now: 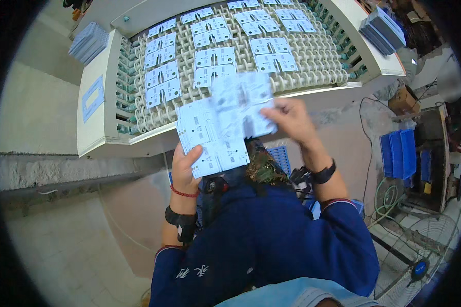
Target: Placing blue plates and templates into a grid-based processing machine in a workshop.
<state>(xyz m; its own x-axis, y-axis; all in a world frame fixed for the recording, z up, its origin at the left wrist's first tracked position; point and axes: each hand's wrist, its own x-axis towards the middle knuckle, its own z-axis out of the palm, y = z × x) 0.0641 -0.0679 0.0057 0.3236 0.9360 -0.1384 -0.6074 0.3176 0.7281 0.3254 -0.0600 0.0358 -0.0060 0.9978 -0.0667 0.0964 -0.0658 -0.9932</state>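
Roller conveyor point(320, 66) beyond both hands, bearing white panels point(205, 57) in rows. Left hand point(183, 166): thumb on top, gripping a panel stack point(202, 133) at its near-left edge. Right hand point(292, 120): pinching the right edge of a blurred panel point(256, 97), which overlaps the stack; contact unclear. Outward: piles left point(88, 43) and right point(383, 31) beyond the hands; blue bins point(398, 153) well right.

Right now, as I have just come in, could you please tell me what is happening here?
A person's left hand holds white panels, while the right hand grips another panel, blurred and overlapping them in view; whether they touch is unclear. Ahead, similar panels lie in rows on a bed of pale rollers. Flat pieces are piled at both sides, in a left stack and a right stack.
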